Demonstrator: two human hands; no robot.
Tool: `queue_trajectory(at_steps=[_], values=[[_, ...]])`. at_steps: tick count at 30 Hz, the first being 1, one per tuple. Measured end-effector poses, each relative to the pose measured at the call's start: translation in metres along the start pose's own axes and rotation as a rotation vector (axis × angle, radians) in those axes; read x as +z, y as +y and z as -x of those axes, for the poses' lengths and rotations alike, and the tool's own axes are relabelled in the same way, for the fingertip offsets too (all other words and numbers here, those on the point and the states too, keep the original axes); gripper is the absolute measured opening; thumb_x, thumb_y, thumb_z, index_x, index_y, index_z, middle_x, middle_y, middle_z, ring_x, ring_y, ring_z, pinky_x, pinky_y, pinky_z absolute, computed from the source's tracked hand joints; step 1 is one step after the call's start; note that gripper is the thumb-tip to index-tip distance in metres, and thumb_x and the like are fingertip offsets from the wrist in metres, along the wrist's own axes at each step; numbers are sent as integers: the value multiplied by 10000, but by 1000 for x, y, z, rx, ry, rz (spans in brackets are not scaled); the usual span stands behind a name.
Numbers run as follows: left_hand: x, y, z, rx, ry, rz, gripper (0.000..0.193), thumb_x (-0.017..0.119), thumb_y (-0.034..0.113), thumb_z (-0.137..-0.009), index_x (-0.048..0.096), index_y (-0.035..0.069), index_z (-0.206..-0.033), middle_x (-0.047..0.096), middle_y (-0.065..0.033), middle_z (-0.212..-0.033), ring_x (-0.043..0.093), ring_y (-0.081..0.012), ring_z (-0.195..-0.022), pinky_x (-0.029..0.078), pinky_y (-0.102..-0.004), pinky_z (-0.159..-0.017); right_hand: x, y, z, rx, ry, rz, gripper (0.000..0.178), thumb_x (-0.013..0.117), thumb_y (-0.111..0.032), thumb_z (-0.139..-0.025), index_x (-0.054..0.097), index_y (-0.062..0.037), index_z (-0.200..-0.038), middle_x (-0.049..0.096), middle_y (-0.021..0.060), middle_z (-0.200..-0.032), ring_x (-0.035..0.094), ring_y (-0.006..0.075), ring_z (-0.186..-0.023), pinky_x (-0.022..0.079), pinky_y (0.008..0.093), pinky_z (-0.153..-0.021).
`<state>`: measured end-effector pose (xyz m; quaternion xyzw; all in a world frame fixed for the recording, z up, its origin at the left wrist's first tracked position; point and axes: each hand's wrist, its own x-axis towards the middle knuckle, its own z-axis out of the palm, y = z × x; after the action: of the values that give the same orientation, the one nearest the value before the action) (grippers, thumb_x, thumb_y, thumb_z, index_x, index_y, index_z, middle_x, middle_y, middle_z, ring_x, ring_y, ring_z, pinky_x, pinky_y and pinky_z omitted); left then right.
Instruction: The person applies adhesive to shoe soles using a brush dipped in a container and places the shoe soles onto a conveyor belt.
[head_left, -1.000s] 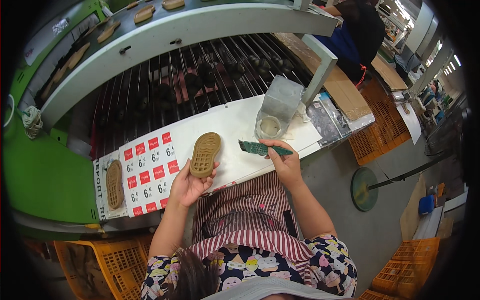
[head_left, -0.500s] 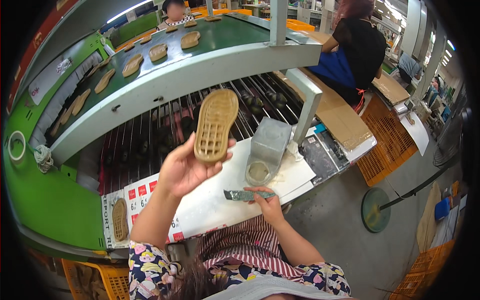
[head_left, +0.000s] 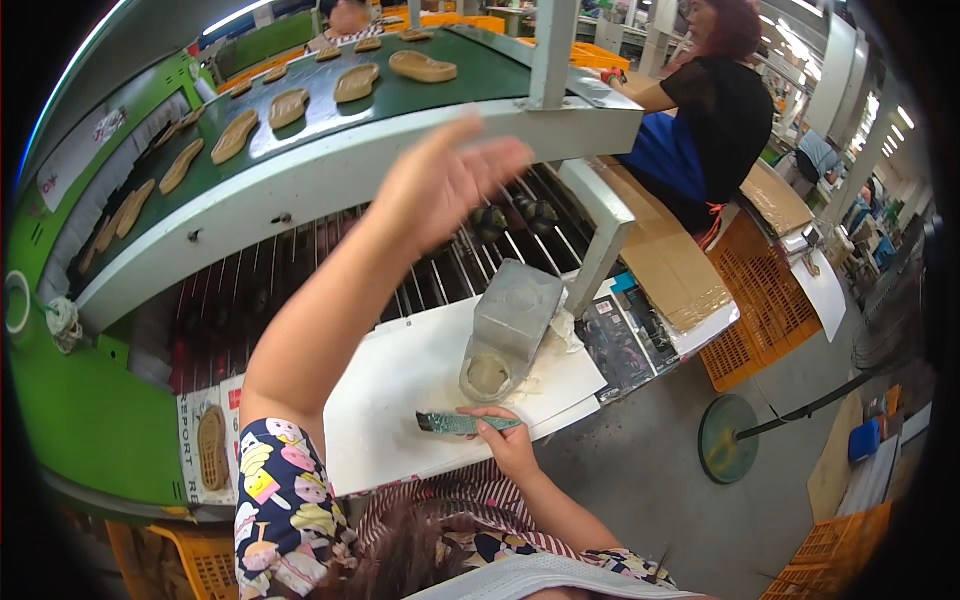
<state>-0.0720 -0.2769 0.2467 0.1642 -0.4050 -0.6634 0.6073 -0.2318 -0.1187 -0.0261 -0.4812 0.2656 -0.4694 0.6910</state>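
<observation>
My left hand (head_left: pixel 440 185) is raised in front of the conveyor's grey side rail, fingers spread and slightly blurred, with nothing in it. Beyond it a tan shoe sole (head_left: pixel 422 67) lies on the green conveyor belt (head_left: pixel 460 100), among several others. My right hand (head_left: pixel 512 448) is closed around a flat brush (head_left: pixel 450 423) with a green wrapped handle and dark bristles pointing left. The brush is held over a white board (head_left: pixel 385 400). Behind it stand a translucent cup (head_left: pixel 488 374) of cloudy liquid and a grey block-shaped container (head_left: pixel 520 300). Another sole (head_left: pixel 212 448) lies at the board's left.
A grey side rail (head_left: pixel 330 165) and a post (head_left: pixel 600 240) frame the belt above a rack of metal rods (head_left: pixel 420 290). Cardboard (head_left: pixel 660 250) lies to the right. A co-worker in black (head_left: pixel 720 130) sits beyond. Orange crates (head_left: pixel 750 330) and a fan base (head_left: pixel 730 437) stand on the floor.
My left hand has let go of the sole it held and moved up and forward. A sole now lies at the belt's near right. The right hand still holds the brush.
</observation>
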Motion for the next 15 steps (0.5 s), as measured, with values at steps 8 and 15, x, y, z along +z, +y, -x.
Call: queue_trajectory(at_steps=[8, 15], values=[[-108, -21, 229, -95, 257, -918, 567, 636, 96, -823, 355, 28, -1311, 522, -147, -1194, 524, -213, -1080, 440, -326, -909, -1, 12, -4, -20, 38, 9, 190, 527, -89, -890, 542, 12, -1050, 595, 207, -1116, 596, 186, -875, 481, 290, -758], [-218, 43, 422, -102, 1265, -2036, 747, 715, 194, -733, 321, -68, -1311, 486, -261, -1200, 451, -372, -1135, 349, -405, -986, -9, 18, -9, -67, 27, -94, 242, 532, -68, -881, 504, 16, -1106, 545, 232, -1154, 567, 282, -1029, 501, 376, -847]])
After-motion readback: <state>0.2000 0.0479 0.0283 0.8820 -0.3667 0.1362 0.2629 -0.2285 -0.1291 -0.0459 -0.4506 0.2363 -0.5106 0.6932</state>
